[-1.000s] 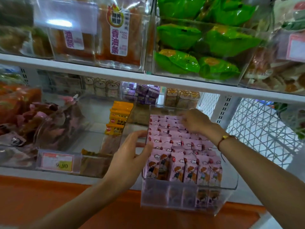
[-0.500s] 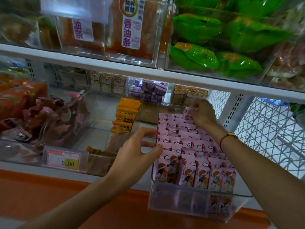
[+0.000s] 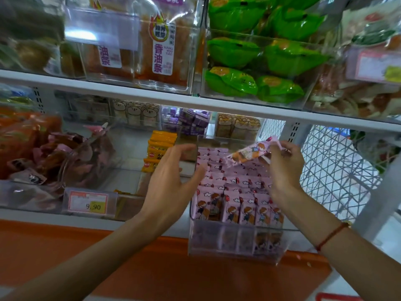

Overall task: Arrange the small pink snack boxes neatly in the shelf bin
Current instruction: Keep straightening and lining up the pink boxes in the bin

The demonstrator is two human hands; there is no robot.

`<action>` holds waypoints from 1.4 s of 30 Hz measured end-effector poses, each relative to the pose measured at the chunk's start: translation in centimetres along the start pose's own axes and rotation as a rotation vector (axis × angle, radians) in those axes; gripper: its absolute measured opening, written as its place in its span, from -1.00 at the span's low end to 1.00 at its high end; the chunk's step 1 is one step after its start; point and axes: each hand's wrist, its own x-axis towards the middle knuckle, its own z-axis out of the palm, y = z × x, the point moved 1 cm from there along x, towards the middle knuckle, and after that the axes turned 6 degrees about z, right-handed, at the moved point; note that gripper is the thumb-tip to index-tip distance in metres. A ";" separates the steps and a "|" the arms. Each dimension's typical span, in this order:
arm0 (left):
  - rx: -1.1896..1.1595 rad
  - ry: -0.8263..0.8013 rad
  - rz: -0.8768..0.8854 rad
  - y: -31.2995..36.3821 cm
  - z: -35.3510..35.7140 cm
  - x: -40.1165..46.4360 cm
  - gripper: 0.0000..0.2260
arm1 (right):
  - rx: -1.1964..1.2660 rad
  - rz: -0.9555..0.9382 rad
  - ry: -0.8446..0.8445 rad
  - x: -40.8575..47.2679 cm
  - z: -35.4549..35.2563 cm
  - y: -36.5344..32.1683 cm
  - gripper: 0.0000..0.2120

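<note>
— What has moved since a moment ago?

— My right hand (image 3: 284,164) was down at the back of the clear bin (image 3: 236,246), fingers among the packs. Now it is up above the rows, pinching one pink snack box (image 3: 249,153) by its right end between thumb and fingers. The box lies tilted, nearly flat, clear of the others.

— And your left?

— My left hand (image 3: 171,177) stays at the bin's nine o'clock side, gripping the left wall, thumb on the rim and fingers curled over the outside.

— Where are the rest of the boxes?

— The pink snack boxes (image 3: 238,205) stand upright in packed rows inside the bin, faces toward me at six o'clock. The bin juts out past the shelf edge.

— What lies around it?

— At nine o'clock, orange packets (image 3: 159,153) and a price tag (image 3: 87,203). At twelve o'clock, purple boxes (image 3: 193,122); above, green bags (image 3: 256,68).
</note>
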 end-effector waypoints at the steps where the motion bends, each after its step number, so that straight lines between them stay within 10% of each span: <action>1: 0.000 -0.009 0.055 0.8 0.0 -0.1 -0.60 | 0.005 0.019 -0.048 -1.1 -0.7 -0.2 -0.92; 14: 0.190 -0.182 0.294 3.0 1.8 -0.7 -0.52 | 0.028 0.193 -0.308 -6.5 -3.2 -1.6 -0.83; 21: 0.075 -0.143 0.201 2.9 1.8 -0.9 -0.62 | 0.060 0.291 -0.770 -6.5 -3.4 -2.2 -0.87; 32: 0.148 -0.151 0.321 3.3 2.1 -1.0 -0.62 | -0.149 -0.002 -0.572 -7.1 -3.3 -1.4 -0.55; 42: -0.593 -0.467 -0.377 4.4 2.3 -0.9 -0.75 | -0.190 0.228 -0.582 -6.2 -3.9 -1.7 -0.77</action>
